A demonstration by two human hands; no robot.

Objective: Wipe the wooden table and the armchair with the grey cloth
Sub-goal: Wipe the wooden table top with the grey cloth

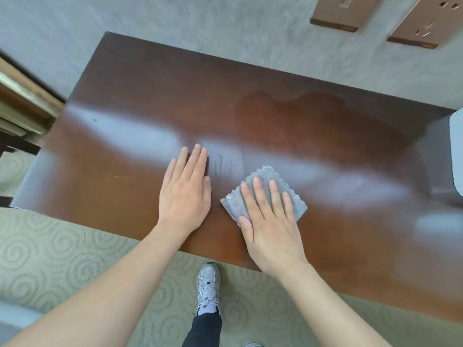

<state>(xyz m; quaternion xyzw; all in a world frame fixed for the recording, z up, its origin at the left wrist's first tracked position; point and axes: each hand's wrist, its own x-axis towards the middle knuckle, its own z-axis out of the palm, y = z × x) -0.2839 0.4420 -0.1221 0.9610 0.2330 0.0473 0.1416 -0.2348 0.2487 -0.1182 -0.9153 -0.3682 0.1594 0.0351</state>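
Observation:
The dark brown wooden table (140,101) fills the middle of the head view, glossy with pale reflections. A folded grey cloth (265,176) with a scalloped edge lies on it near the front edge. My right hand (270,221) rests flat on top of the cloth, fingers spread, pressing it to the wood. Just to the left of the cloth, my left hand (186,194) lies flat and bare on the tabletop, palm down. A damp-looking patch shows on the wood behind the cloth. The armchair cannot be made out with certainty.
A grey wall runs behind the table, with two brown socket plates (426,23) at the upper right. A pale grey object (454,151) sits at the table's right end. Patterned beige carpet (50,259) and my sneaker (209,286) lie below the front edge. Wooden framing (22,101) stands at left.

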